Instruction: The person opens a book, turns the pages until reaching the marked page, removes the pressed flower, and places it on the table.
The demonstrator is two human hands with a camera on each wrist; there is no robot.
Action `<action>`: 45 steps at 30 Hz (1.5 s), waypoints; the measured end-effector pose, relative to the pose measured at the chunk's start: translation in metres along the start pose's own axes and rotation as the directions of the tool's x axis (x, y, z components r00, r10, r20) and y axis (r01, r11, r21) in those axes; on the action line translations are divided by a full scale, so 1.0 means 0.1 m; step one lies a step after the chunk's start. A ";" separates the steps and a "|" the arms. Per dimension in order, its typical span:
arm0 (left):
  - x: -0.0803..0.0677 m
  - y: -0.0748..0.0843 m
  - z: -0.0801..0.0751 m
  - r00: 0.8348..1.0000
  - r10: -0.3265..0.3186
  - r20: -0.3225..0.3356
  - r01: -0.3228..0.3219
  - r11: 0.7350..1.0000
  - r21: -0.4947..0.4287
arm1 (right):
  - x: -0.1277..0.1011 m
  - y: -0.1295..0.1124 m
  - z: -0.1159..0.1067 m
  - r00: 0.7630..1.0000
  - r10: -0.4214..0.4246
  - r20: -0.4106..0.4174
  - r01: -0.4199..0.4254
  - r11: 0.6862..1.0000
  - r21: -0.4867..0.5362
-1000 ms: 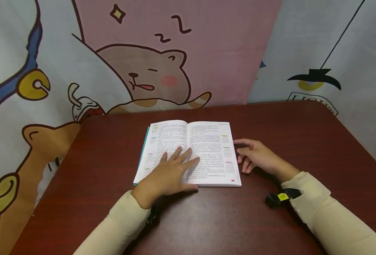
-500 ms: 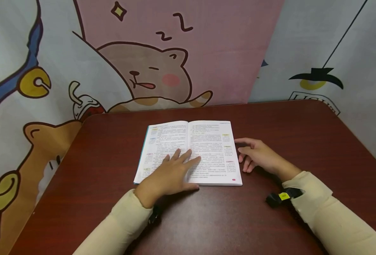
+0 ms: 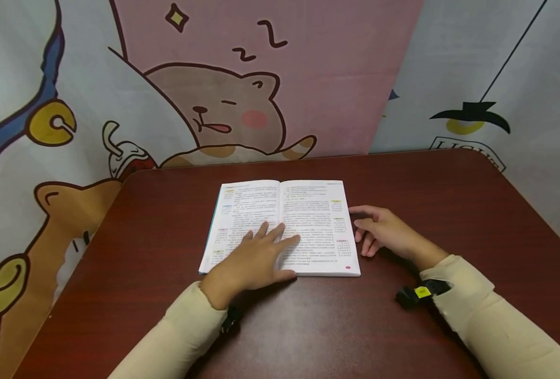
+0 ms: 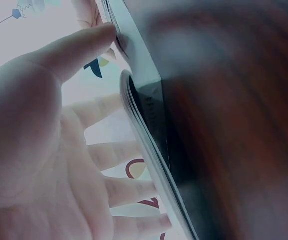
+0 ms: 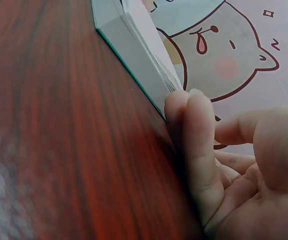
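Reddish table (image 3: 403,337) bears open book (image 3: 308,210) before cartoon backdrop (image 3: 213,79).

The book (image 3: 280,226) lies open and flat near the middle of the table (image 3: 426,189), the only low obstacle on it. Left of the book, bare wood runs to the table's edge; right of the book, wood lies open past the right hand (image 3: 386,231), which rests just beside the right page edge and blocks that side. The left hand (image 3: 253,258) lies spread over the book's near pages, covering the approach from the front. Behind the book a strip of table stays free up to the cartoon backdrop (image 3: 242,105), which closes the far side like a wall. Above the book's far half nothing stands.
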State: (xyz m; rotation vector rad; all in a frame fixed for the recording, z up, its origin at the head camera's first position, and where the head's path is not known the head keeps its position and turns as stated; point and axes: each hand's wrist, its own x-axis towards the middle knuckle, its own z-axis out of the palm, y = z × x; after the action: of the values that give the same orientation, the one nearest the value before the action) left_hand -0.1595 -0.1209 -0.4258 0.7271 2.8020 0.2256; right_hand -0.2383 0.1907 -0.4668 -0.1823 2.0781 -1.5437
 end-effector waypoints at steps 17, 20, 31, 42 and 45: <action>0.01 -0.02 0.00 0.999 0.033 -0.023 -0.033 0.999 0.007 | 0.00 -0.01 0.00 1.000 -0.011 0.003 0.011 1.000 -0.003; 0.01 -0.02 0.00 0.999 0.043 -0.033 -0.043 0.999 0.004 | 0.00 -0.01 0.01 1.000 -0.010 0.001 0.010 1.000 -0.004; 0.01 -0.03 -0.01 0.997 0.057 -0.055 -0.057 0.998 0.008 | 0.00 0.00 0.01 1.000 -0.007 0.000 0.007 1.000 -0.010; 0.01 -0.03 -0.03 0.990 0.085 -0.110 -0.082 0.996 0.037 | -0.01 -0.02 0.01 1.000 -0.019 0.007 0.019 1.000 0.002; 0.02 -0.03 -0.03 0.985 0.101 -0.137 -0.095 0.994 0.053 | -0.01 -0.02 0.01 1.000 -0.022 0.007 0.022 1.000 0.004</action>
State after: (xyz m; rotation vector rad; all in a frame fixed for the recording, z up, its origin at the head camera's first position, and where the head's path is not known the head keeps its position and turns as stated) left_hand -0.1630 -0.1229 -0.4243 0.8942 2.9145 0.2378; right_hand -0.2370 0.1900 -0.4648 -0.2092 2.0743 -1.5577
